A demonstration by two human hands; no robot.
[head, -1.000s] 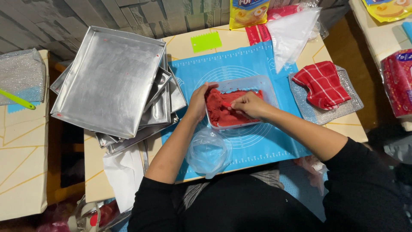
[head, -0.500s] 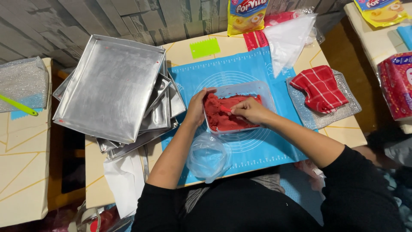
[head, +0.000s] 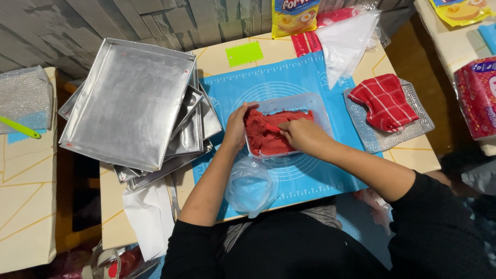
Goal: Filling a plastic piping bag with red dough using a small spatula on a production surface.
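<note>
A clear plastic tub (head: pixel 315 106) filled with red dough (head: pixel 261 139) sits on a blue baking mat (head: pixel 305 77) at the table's middle. My left hand (head: pixel 236 129) grips the tub's left rim. My right hand (head: pixel 302 135) is closed on a small red scraper (head: pixel 273 127) that presses into the dough. A clear plastic bag (head: pixel 251 187) lies on the mat just in front of the tub, between my forearms.
A stack of metal baking trays (head: pixel 129 103) fills the table's left. A red checked cloth (head: pixel 385 101) lies in a mesh tray (head: pixel 413 129) at right. A white piping bag (head: pixel 343 44), green scraper (head: pixel 244 53) and snack packets (head: pixel 294 15) sit behind.
The dough has been pressed flatter in the tub. My right hand has shifted slightly left across the dough while my left hand stays on the rim.
</note>
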